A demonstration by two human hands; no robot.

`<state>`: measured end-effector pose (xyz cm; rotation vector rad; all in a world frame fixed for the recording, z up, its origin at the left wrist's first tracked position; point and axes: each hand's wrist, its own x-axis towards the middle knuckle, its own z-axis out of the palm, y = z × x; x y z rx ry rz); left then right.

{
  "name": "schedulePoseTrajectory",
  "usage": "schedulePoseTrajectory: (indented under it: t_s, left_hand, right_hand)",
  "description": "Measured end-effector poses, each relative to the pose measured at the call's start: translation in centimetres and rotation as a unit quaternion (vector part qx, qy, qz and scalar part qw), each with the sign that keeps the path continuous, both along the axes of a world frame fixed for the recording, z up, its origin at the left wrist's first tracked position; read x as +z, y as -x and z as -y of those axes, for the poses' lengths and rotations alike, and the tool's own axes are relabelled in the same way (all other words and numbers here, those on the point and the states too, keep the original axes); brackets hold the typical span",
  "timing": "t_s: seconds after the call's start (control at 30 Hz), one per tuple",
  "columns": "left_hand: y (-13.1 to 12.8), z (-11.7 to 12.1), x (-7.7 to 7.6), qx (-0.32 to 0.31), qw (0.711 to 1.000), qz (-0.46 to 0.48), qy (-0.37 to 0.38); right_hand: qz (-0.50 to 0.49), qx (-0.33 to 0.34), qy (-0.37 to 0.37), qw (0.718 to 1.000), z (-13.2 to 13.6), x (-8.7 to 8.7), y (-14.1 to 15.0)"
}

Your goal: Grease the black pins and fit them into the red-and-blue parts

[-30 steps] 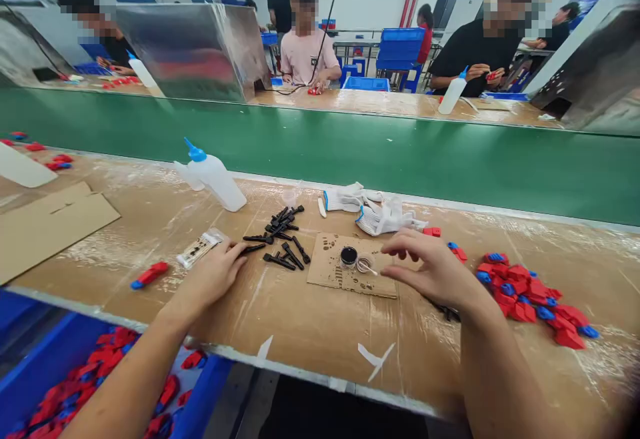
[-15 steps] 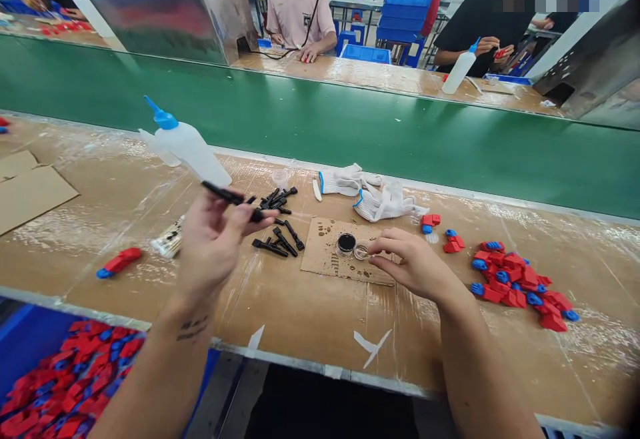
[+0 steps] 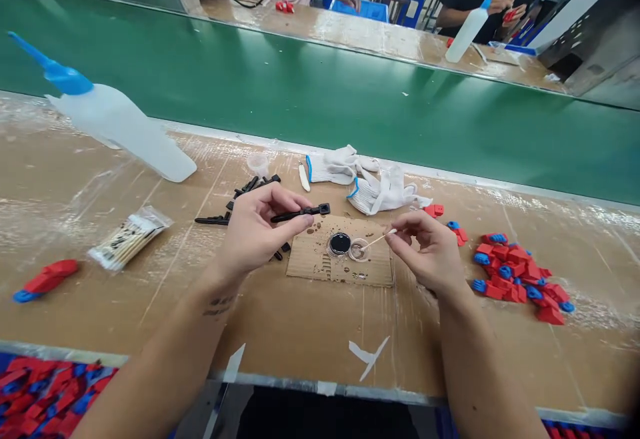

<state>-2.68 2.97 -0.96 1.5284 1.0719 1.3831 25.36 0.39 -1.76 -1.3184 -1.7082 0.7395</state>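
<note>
My left hand [image 3: 260, 229] pinches a small black plastic part [image 3: 313, 211] with a square end, held just above the left side of a stained cardboard piece [image 3: 307, 262]. Between thumb and fingertips my right hand [image 3: 427, 252] grips a cotton swab [image 3: 377, 239]. The swab's lower end reaches a small clear dish [image 3: 359, 250]; whether it touches the dish I cannot tell. Beside that dish a round pot of black liquid [image 3: 340, 243] sits on the cardboard. Several more black parts [image 3: 213, 219] lie behind and partly under my left hand.
White gloves [image 3: 385, 192] lie beyond the cardboard. A squeeze bottle [image 3: 125, 129] and a bag of cotton swabs [image 3: 131, 237] are at left. Red-and-blue pieces [image 3: 515, 272] form a pile at right; more fill a bin [image 3: 45, 392] below. Across the green belt [image 3: 300, 85], other people handle red pieces.
My left hand has moved right with the black part, now near the cardboard. My right hand has lifted slightly from the clear dish, and the swab shows plainly. The view has tilted down.
</note>
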Motion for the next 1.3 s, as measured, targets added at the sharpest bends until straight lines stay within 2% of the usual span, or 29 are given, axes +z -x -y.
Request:
schedulePoseTrajectory:
  t_s: [0.17,0.4,0.53,0.7,0.93,1.0,1.13,1.3]
  left_hand:
    - [0.1,0.3,0.0,-0.009,0.993,-0.113,-0.041]
    - [0.4,0.9,0.5,-0.071,0.957,-0.26,-0.11]
    - [0.2,0.9,0.8,-0.104,0.945,-0.288,-0.117]
    - [0.1,0.9,0.6,-0.102,0.939,-0.303,-0.128]
    - [0.1,1.5,1.6,-0.122,0.934,-0.319,-0.107]
    - [0.0,1.6,1.8,-0.128,0.932,-0.321,-0.109]
    - [0.0,1.8,1.6,-0.132,0.931,-0.322,-0.11]
    - [-0.7,2.1,1.2,-0.155,0.926,-0.327,-0.11]
  right_hand:
    - [-0.05,-0.03,0.035,0.998,-0.2,-0.6,-0.1]
    - [-0.089,-0.044,0.05,0.994,-0.1,-0.4,0.0]
    - [-0.065,-0.048,0.039,0.996,-0.2,-0.6,0.1]
    - [-0.039,-0.029,0.019,0.999,-0.1,-0.7,0.1]
    - [-0.04,0.057,-0.076,0.995,0.0,-0.6,0.7]
    - [-0.052,0.035,-0.077,0.995,0.0,-0.6,0.8]
    - [-0.121,-0.054,-0.078,0.988,0.1,-0.5,0.9]
    - [-0.194,-0.104,-0.124,0.967,0.4,0.3,0.8]
